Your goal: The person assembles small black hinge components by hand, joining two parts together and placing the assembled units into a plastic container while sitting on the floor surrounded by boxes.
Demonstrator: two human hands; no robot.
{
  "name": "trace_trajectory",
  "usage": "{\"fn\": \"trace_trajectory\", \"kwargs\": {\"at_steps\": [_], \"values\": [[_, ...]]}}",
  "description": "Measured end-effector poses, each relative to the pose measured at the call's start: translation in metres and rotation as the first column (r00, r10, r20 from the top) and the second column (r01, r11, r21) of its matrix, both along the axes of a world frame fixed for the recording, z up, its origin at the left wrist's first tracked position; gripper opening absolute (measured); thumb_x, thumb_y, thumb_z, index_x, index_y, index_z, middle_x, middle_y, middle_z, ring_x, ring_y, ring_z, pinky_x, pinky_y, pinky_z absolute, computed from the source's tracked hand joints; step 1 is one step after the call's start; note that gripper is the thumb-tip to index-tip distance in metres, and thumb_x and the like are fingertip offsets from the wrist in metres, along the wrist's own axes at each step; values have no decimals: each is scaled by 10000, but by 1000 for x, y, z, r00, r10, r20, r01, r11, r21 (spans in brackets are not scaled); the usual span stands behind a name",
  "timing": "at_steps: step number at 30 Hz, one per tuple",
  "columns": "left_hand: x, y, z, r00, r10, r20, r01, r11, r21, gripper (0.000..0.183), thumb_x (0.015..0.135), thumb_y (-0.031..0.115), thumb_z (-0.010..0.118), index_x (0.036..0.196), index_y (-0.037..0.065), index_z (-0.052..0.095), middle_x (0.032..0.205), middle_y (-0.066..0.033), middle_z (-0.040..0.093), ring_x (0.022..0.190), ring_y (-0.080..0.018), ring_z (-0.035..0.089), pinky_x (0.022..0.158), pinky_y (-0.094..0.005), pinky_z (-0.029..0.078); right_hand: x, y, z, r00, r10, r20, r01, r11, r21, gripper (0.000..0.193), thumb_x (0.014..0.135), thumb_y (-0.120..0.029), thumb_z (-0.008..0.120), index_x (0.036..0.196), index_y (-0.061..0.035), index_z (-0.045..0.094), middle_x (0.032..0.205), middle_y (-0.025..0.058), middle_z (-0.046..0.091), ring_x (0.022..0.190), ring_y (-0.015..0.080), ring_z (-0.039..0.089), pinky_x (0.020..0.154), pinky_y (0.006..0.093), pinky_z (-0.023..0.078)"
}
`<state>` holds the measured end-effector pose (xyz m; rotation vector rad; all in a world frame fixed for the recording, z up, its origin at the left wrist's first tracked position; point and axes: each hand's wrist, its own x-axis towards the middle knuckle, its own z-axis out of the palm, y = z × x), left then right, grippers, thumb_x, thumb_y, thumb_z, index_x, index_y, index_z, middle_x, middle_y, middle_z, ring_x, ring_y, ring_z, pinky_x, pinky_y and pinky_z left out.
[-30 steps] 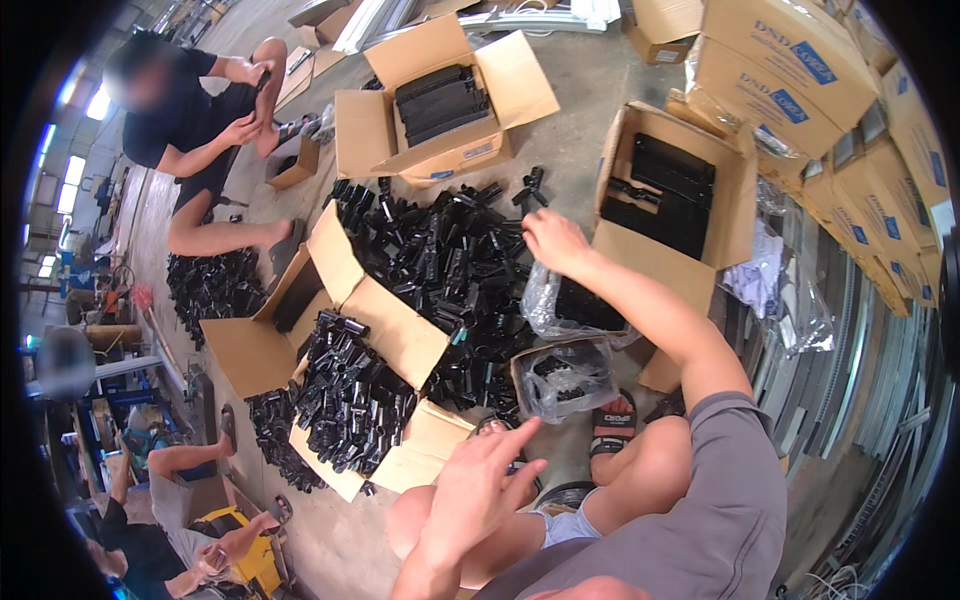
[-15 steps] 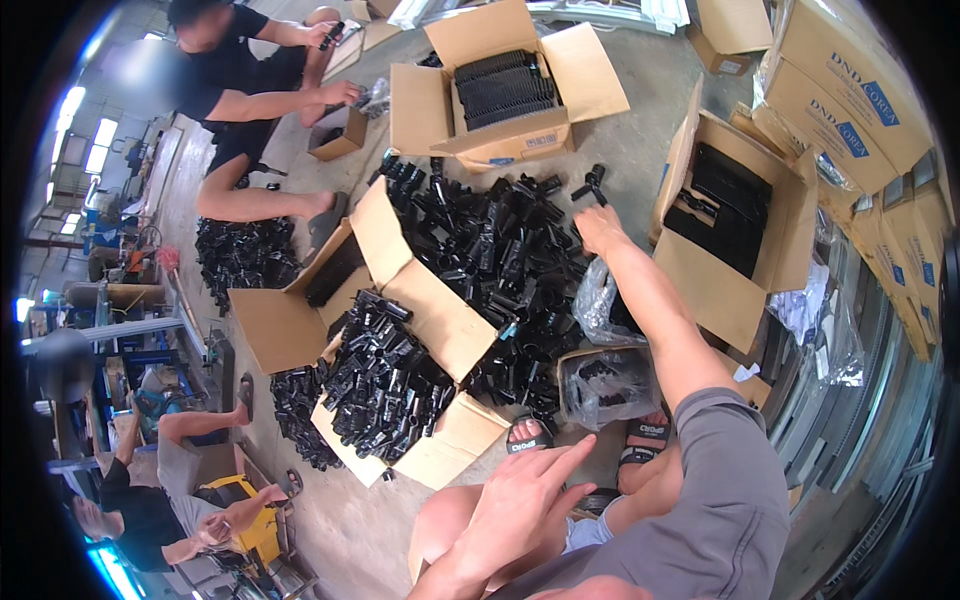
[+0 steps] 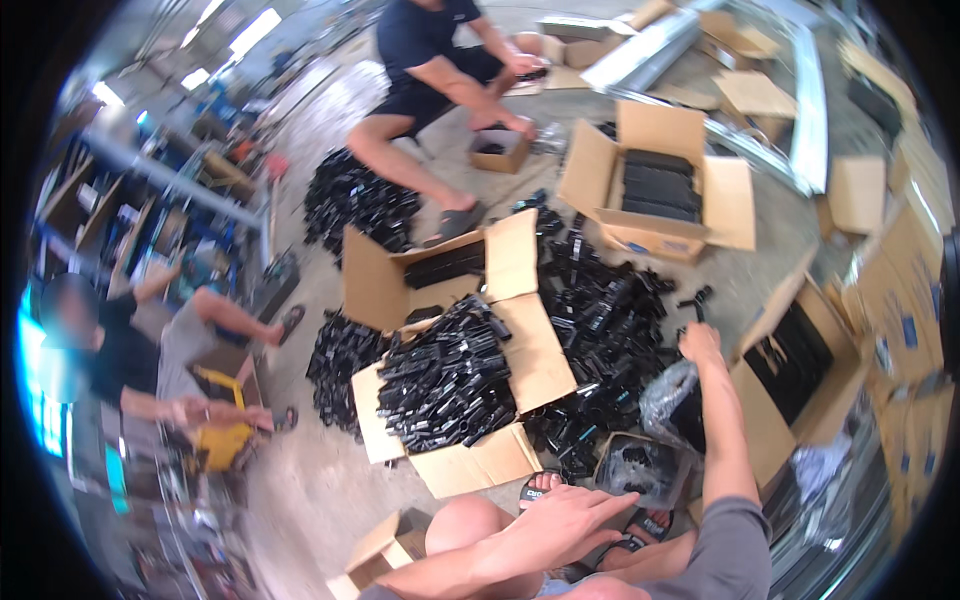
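Observation:
My right hand (image 3: pixel 700 343) reaches down to the floor at the right edge of a large pile of black plastic parts (image 3: pixel 610 310). Its fingers are curled. Whatever they hold, if anything, is hidden. Just beyond them lies a loose black part (image 3: pixel 697 302), a short branched piece. Over my lap, my left hand (image 3: pixel 570 520) is empty, its fingers stretched out. Below my right forearm are a crumpled clear plastic bag (image 3: pixel 666 395) and a small plastic-lined box (image 3: pixel 645 472) with dark contents, close to my sandalled feet.
An open carton (image 3: pixel 545 345) overflows with black parts left of the pile. Another carton (image 3: pixel 730 200) holds stacked black pieces at the back. A third carton (image 3: pixel 765 425) stands right of my arm. Two people sit working, one at the back (image 3: pixel 430 60), one at left (image 3: pixel 135 340).
The view has swung left, so the cartons and pile appear farther right and lower. Both hands keep nearly the same places, the right by the loose part, the left above my lap.

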<state>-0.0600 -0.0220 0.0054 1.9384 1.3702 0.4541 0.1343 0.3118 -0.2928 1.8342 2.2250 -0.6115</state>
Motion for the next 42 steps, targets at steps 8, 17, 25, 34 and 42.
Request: {"fn": "trace_trajectory", "kwargs": {"at_steps": [8,17,25,34,42], "values": [[5,-19,-13,974,119,195,-143,984,110,553,903,240,675,1396,45,514,1071,-151,664,997,-347,637,847,-450,520,39,-33,77,835,-67,-546,120,991,62,313,922,-240,629,1053,44,640,913,199,710,861,327,689,752,426,533],[11,2,28,968,209,137,-242,920,309,839,889,400,717,1497,-7,308,1320,-299,546,1215,-418,562,987,-470,489,-3,-227,311,27,-620,-784,-99,779,-620,168,972,-129,614,1096,-25,661,965,40,689,775,116,664,583,254,546],[10,41,27,938,-100,332,110,994,-10,467,960,432,657,1100,-13,672,872,-155,691,777,-172,621,738,-376,504,22,-268,335,171,-462,-870,48,886,-461,321,1041,-255,523,1243,-42,653,957,29,714,690,91,653,586,240,529],[29,31,-17,891,-105,442,339,800,-494,453,1011,365,603,1237,-25,557,942,-71,665,831,-124,649,738,-292,564,26,-279,288,702,-88,-707,57,996,-67,488,1024,-411,521,1270,-3,622,1152,145,705,1025,240,669,915,358,510],[18,34,-3,707,147,692,462,645,-609,388,1034,198,556,1308,-73,511,1141,-137,659,1065,-237,671,956,-354,555,38,-286,301,605,-77,-792,63,997,-49,456,1043,-375,505,1399,-90,525,1203,163,669,988,264,670,894,378,507]]}}
